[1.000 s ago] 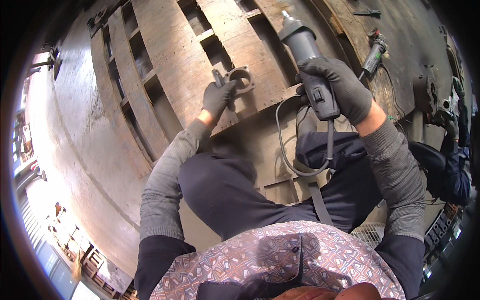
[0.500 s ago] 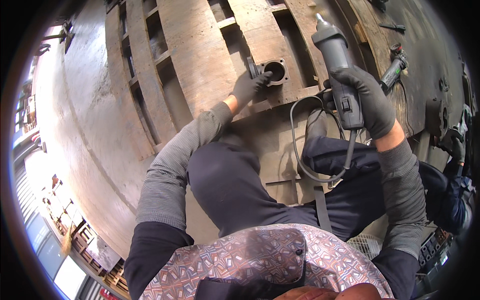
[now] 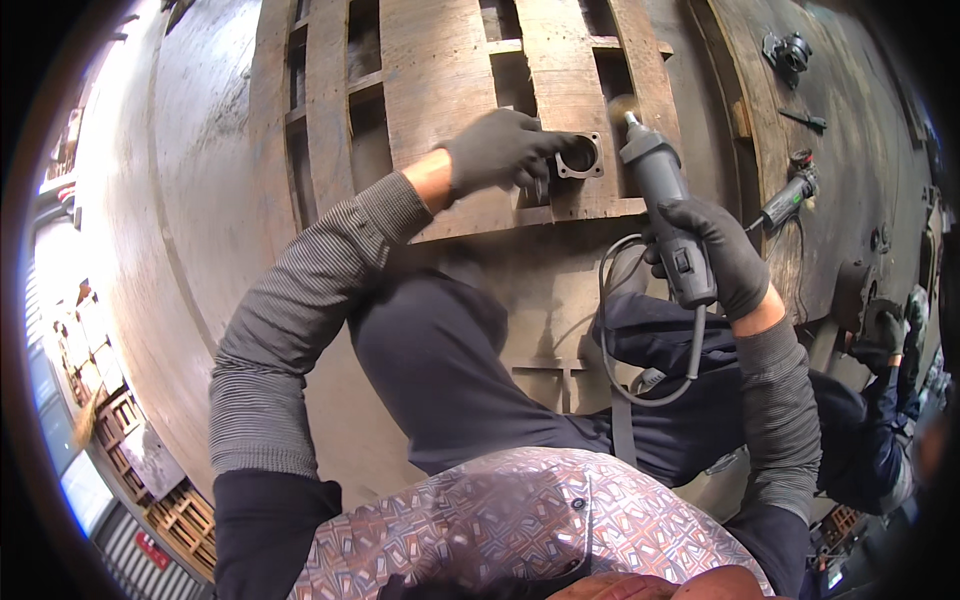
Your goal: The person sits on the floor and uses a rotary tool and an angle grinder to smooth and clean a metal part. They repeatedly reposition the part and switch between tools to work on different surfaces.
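I've got the slatted brown wooden pallet (image 3: 435, 75) first, dark gaps between boards. The dark-gloved left hand (image 3: 503, 152) bends its fingers against the dark-grey, square-flanged metal ring (image 3: 580, 173); gripping or not, I can't tell. That ring's near the pallet's front edge. Slim room, then the long grey cylindrical power tool (image 3: 657, 178), slanting across that edge, wrapped in the dark-gloved right hand (image 3: 725, 250).

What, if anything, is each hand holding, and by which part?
Right hand: grey power tool, held by its rear body, beside the switch. Left hand: at the left side of the metal part; whether it grips cannot be told.
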A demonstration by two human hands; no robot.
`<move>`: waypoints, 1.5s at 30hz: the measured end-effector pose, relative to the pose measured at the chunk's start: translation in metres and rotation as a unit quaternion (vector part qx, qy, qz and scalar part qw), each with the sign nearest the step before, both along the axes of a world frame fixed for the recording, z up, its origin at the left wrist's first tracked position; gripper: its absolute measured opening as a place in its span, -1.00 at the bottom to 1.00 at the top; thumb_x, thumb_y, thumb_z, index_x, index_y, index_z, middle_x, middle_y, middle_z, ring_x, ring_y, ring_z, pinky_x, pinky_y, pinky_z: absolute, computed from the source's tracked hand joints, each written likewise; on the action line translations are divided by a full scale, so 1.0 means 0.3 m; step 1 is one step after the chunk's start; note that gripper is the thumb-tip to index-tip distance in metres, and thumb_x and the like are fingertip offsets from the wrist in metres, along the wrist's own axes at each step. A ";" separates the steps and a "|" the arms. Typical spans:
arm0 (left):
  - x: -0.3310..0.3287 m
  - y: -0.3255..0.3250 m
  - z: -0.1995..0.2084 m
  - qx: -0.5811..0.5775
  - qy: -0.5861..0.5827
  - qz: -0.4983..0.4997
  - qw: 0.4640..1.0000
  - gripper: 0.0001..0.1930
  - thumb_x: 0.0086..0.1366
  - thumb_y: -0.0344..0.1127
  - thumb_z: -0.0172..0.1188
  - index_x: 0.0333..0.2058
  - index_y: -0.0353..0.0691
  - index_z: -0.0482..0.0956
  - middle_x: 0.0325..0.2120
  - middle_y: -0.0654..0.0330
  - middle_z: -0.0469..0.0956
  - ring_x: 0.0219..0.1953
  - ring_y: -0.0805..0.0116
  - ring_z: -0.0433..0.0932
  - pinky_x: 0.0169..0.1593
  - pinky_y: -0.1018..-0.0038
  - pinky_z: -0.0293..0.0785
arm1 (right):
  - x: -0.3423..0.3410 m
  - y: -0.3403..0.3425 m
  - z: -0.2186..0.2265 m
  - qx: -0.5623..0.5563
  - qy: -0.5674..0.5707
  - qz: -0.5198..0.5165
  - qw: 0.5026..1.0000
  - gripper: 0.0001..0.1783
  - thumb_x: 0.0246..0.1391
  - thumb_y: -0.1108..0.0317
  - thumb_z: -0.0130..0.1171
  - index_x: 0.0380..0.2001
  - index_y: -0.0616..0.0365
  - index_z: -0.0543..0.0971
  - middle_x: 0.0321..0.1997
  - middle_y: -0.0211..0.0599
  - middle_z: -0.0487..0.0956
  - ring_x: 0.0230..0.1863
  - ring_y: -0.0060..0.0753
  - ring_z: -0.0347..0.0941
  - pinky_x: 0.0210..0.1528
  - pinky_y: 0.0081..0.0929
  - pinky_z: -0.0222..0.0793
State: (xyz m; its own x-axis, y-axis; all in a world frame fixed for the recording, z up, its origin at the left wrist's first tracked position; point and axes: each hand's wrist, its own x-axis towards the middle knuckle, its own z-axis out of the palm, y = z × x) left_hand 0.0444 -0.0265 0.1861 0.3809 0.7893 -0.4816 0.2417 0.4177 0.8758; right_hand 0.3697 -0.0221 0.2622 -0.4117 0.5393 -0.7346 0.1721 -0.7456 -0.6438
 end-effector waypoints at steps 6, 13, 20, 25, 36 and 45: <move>0.374 -0.114 0.069 -0.204 -0.219 0.166 0.940 -0.48 0.52 -0.04 0.28 0.24 -0.28 0.48 -0.12 0.05 0.66 -0.20 0.24 0.73 -0.08 0.28 0.75 | -0.046 -0.045 0.053 0.009 -0.014 0.020 1.000 -0.57 0.36 0.25 0.22 0.13 0.33 0.47 -0.22 -0.11 0.65 -0.38 -0.26 0.73 -0.36 -0.43 0.71; 0.558 -0.147 -0.032 -0.249 -0.433 0.409 0.764 -0.45 0.50 0.04 0.31 0.20 -0.29 0.47 -0.08 0.03 0.65 -0.11 0.16 0.72 0.00 0.18 0.73 | -0.049 -0.041 0.049 0.000 -0.001 0.012 1.000 -0.43 0.42 0.19 0.18 0.33 0.29 0.37 -0.09 -0.09 0.66 -0.31 -0.25 0.74 -0.31 -0.44 0.72; 0.602 -0.148 -0.007 -0.271 -0.432 0.448 0.734 -0.26 0.48 0.24 0.25 0.19 -0.43 0.47 0.01 -0.01 0.65 -0.05 0.14 0.72 0.06 0.18 0.69 | 0.041 -0.059 0.038 0.298 -0.073 0.171 0.936 -0.27 0.53 -0.03 -0.15 0.52 0.30 0.28 0.32 0.01 0.56 0.21 -0.18 0.63 0.21 -0.28 0.62; 0.605 -0.146 -0.031 -0.274 -0.424 0.481 0.716 -0.26 0.54 0.27 0.14 0.24 -0.40 0.48 0.05 -0.04 0.65 0.03 0.14 0.69 0.22 0.18 0.61 | 0.000 -0.151 -0.004 0.480 -0.138 0.115 0.859 -0.03 0.13 0.43 0.52 0.54 0.24 0.25 0.43 -0.04 0.47 0.43 -0.08 0.44 0.49 -0.22 0.35; 0.588 -0.080 -0.097 -0.247 -0.433 0.492 0.713 -0.38 0.64 0.23 -0.10 0.23 -0.22 0.54 0.07 0.05 0.65 0.10 0.23 0.64 0.25 0.30 0.56 | -0.147 -0.038 -0.084 0.555 -0.080 0.134 0.817 -0.10 -0.01 0.40 0.62 0.36 0.25 0.38 0.41 0.04 0.51 0.40 -0.02 0.49 0.47 -0.11 0.42; 0.550 -0.045 -0.108 -0.248 -0.392 0.468 0.752 -0.31 0.62 0.32 -0.14 0.35 -0.16 0.41 0.20 0.03 0.57 0.19 0.25 0.59 0.26 0.30 0.55 | -0.159 0.046 -0.078 0.518 -0.092 0.156 0.836 -0.14 0.01 0.42 0.57 0.36 0.28 0.40 0.39 0.01 0.52 0.37 -0.05 0.51 0.43 -0.14 0.44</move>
State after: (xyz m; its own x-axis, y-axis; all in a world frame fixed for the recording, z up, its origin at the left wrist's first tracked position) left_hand 0.2094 -0.0400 0.1538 0.0907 0.6855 -0.7224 -0.8709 0.4064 0.2764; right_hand 0.3219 -0.0083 0.2388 -0.5824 0.8129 -0.0067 0.4210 0.2946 -0.8579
